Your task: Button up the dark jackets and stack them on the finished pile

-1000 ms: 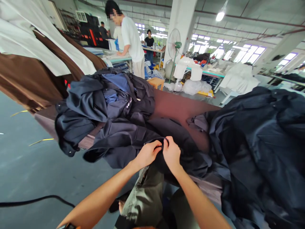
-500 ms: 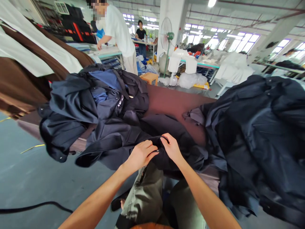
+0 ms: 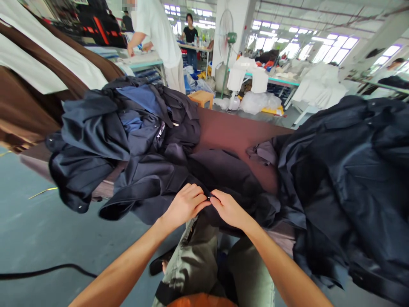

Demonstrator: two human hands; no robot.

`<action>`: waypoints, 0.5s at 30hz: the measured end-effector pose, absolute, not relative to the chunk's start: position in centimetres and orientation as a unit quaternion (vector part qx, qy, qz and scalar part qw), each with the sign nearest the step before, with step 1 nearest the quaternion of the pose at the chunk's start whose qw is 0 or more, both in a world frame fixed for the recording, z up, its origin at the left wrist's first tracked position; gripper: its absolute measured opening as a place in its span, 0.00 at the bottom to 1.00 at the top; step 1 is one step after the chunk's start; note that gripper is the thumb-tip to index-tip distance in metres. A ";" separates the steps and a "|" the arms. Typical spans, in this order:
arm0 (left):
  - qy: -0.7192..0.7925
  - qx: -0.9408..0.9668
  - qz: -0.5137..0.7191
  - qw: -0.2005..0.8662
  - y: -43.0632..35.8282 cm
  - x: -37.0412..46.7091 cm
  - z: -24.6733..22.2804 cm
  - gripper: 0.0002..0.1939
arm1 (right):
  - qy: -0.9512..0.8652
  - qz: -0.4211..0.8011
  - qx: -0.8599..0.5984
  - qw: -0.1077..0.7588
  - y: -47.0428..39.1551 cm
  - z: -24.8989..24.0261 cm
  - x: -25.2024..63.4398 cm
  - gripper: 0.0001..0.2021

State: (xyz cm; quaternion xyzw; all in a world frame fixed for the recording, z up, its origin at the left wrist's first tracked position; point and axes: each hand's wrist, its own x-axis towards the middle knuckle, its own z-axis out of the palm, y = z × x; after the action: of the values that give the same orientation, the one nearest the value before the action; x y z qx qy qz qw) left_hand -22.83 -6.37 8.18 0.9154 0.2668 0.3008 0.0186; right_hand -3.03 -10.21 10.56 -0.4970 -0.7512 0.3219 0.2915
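Head view: centre frame, I noted left hand and right hand closely pinching dark garment, apparently to steady it.

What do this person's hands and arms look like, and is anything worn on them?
The left hand and right hand are both bare human hands, with no gloves. Nothing is worn at either wrist. The left forearm and right forearm show no sleeves, cables or markings; the upper arms are out of view.
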 end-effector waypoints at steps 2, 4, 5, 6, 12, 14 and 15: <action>0.270 0.917 0.294 0.020 -6.3 -22.9 8.0 0.14 | -0.769 0.294 -0.495 0.278 -10.3 10.6 -3.0 0.10; 0.277 0.915 0.292 0.023 -6.2 -22.9 8.0 0.13 | -0.793 0.261 -0.474 0.281 -10.6 10.6 -3.0 0.08; 0.282 0.913 0.294 0.025 -6.2 -23.0 8.1 0.12 | -0.803 0.246 -0.463 0.283 -10.7 10.7 -3.1 0.06; 0.289 0.909 0.300 0.029 -6.2 -23.0 8.1 0.10 | -0.812 0.232 -0.456 0.282 -10.8 10.7 -3.1 0.04; 0.277 0.904 0.309 0.102 -6.2 -23.1 8.2 0.14 | -0.849 0.163 -0.439 0.245 -11.2 10.3 -3.7 0.03; 0.245 0.916 0.283 0.144 -6.1 -23.1 7.9 0.11 | -0.859 0.153 -0.431 0.232 -11.2 10.0 -3.8 0.02; 0.237 0.916 0.278 0.166 -6.0 -23.2 7.7 0.11 | -0.862 0.150 -0.427 0.227 -11.2 9.8 -3.8 0.03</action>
State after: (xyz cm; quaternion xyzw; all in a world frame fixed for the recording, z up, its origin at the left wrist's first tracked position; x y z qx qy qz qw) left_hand -23.16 -6.04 7.70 0.9158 0.2370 0.2784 0.1662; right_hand -3.85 -11.21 9.78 -0.4275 -0.8620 0.1504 0.2273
